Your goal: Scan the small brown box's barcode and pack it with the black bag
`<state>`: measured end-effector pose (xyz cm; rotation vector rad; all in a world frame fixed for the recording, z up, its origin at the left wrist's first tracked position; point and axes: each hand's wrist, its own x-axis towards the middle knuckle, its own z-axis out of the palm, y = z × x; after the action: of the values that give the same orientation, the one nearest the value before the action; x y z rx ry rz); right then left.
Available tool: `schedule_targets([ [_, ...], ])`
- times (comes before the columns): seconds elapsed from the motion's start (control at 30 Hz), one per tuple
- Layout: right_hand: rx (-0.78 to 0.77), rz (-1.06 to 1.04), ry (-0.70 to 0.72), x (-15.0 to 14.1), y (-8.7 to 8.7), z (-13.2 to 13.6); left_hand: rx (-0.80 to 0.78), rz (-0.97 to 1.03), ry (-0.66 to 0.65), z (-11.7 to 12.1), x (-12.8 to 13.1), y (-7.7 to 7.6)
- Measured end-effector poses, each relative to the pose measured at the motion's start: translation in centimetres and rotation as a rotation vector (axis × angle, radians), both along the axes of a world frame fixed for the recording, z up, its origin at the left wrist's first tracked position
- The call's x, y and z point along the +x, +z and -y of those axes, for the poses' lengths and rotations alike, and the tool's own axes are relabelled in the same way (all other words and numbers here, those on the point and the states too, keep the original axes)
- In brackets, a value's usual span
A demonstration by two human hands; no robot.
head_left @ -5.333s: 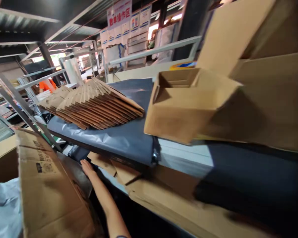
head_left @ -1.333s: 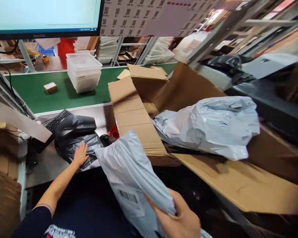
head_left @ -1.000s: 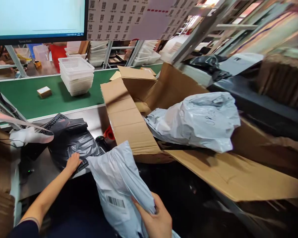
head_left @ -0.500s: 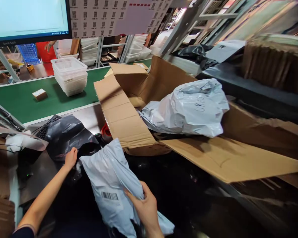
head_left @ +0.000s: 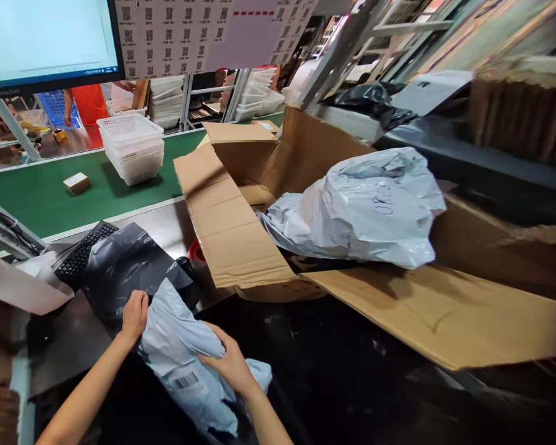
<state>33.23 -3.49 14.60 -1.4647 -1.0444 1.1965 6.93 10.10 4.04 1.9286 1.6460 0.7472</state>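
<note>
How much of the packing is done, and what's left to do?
Done, it seems: the small pale parcel has its barcode label, and a bigger pale bag lies in the open box.

In hand: the right hand holds the parcel; the left grips the black bag.

Probably left: most of the parcel is outside the black bag, and the box isn't closed.

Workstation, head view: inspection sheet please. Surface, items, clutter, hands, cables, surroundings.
Surface: metal desk partly covered; green surface beyond, carrying stacked white baskets and a small box.
Items: pale barcoded bag; black plastic bag beside it.
Clutter: keyboard partly covered; open carton with a large pale bag.
Hands: left grips black bag's edge; right grips barcoded bag.
Cables: thin one by keyboard, route unclear.
Surroundings: lit monitor; person in orange beyond.
</note>
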Motion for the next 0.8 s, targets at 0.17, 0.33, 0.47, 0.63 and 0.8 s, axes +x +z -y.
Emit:
schedule_targets([
  [0.17,-0.039,-0.063,0.067,0.6,1.1,-0.8,-0.172,0.097,0.039,-0.2,0.2,1.1],
  [0.33,0.03,-0.083,0.095,1.1,2.2,-2.4,-0.28,-0.141,-0.205,-1.9,-2.2,3.0],
  [0.47,0.048,-0.081,0.099,1.0,2.7,-3.5,-0.298,-0.472,-0.317,-3.4,-2.5,5.1],
  [0.63,-0.001,-0.124,0.177,0.6,2.7,-4.6,-0.295,0.102,0.086,-5.1,0.9,5.2],
  [0.8,-0.059,-0.129,0.309,1.1,2.4,-6.7,-0.396,0.418,0.187,-6.3,2.9,4.0],
])
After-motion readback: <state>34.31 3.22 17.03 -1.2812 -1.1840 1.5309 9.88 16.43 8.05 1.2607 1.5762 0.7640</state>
